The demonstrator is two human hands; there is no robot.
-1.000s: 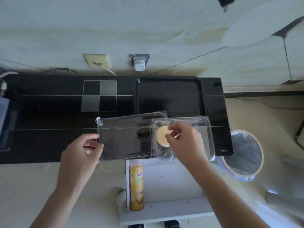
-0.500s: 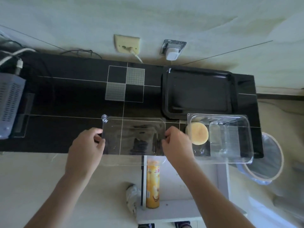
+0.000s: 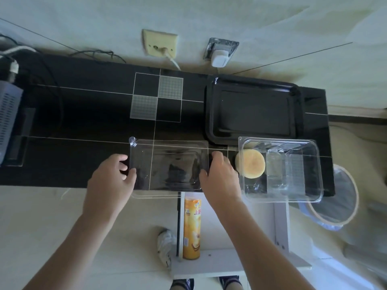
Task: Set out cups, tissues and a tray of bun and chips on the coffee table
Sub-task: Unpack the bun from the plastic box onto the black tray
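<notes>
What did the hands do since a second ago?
The right hand left the bun in the clear box and took hold of the lid's right edge. The left hand kept gripping its left edge. The black tray and chips can stayed put.

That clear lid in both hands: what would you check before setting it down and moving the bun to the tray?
1. Clear lid held at both ends by left hand and right hand: ok.
2. Lid fully off the clear container: ok.
3. Bun exposed in the container: ok.
4. Black tray bare, ready for the bun: ok.
5. Chips can on the tray: not ok, on a lower white shelf.
6. Cups, tissues: not visible, cannot tell.
</notes>
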